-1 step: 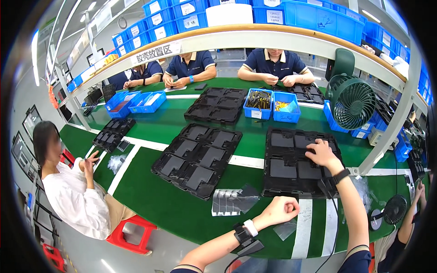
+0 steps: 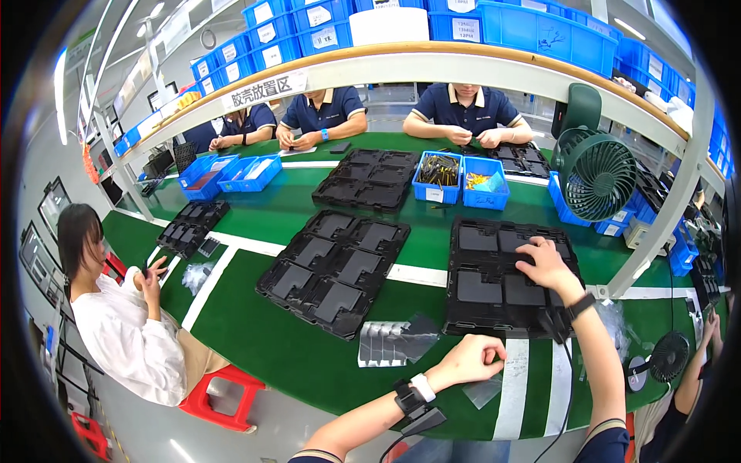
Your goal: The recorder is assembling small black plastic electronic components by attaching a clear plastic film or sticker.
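- Our right forearm rises from the lower right of the frame, nearly upright, and the right hand (image 2: 542,266) slants toward the right of centre, palm down over the right tray (image 2: 480,316).
- We keep that hand about half open, its fingers bent and slightly spread, the fingertips at the dark flat pieces (image 2: 478,286) in the tray; whether they pinch one, we cannot tell.
- Our left forearm slants up from the bottom edge, and the left hand (image 2: 467,361) sits low, right of centre, just below the tray's near edge.
- We have its fingers curled into a loose fist, thumb side up; what lies inside, if anything, we cannot tell.
- Near it, on the green counter (image 2: 409,301), we have a clear film piece (image 2: 484,392) below and clear plastic sheets (image 2: 384,344) to the left.
- A second black tray (image 2: 309,312), also filled with dark pieces, lies left of centre.
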`<state>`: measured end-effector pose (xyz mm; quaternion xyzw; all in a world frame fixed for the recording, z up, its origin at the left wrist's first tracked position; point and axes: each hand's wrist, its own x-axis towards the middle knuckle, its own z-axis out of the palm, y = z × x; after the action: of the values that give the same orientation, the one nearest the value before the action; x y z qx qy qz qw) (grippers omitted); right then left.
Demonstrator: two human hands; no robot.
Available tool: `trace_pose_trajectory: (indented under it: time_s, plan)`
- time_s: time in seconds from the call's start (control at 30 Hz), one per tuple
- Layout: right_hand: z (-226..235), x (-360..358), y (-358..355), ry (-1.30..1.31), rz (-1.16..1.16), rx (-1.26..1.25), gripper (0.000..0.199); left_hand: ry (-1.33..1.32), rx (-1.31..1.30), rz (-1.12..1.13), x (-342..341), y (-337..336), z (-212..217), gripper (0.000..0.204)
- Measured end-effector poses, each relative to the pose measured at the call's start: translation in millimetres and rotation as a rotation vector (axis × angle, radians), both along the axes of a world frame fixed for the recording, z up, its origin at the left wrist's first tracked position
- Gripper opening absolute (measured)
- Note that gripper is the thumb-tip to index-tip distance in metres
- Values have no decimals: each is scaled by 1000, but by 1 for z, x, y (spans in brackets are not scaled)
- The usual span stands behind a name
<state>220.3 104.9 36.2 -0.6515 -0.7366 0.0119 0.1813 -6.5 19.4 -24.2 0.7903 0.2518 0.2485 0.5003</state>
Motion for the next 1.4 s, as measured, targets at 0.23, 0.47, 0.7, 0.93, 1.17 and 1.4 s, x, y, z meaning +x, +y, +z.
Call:
trace_pose_trajectory:
  time_s: [0.23,0.47,0.7,0.93,1.17,1.4]
  plan:
    - [11,-37,-105,188,539,254,18,206,183,-94,-9,-2,-4,26]
    - [-38,-24,-155,553,358,191,34,-155,123,53,4,-8,3,19]
    - [-64,-30,-156,773,388,229,32,-151,114,134,4,-7,5,19]
    - [-56,-27,-154,776,381,182,19,-327,-447,5,6,-11,-6,26]
    - [-52,-32,-150,802,350,131,15,-322,-375,-48,5,-11,-15,19]
    - [-27,-19,-158,930,232,3,3,-242,-441,-116,4,-13,-2,23]
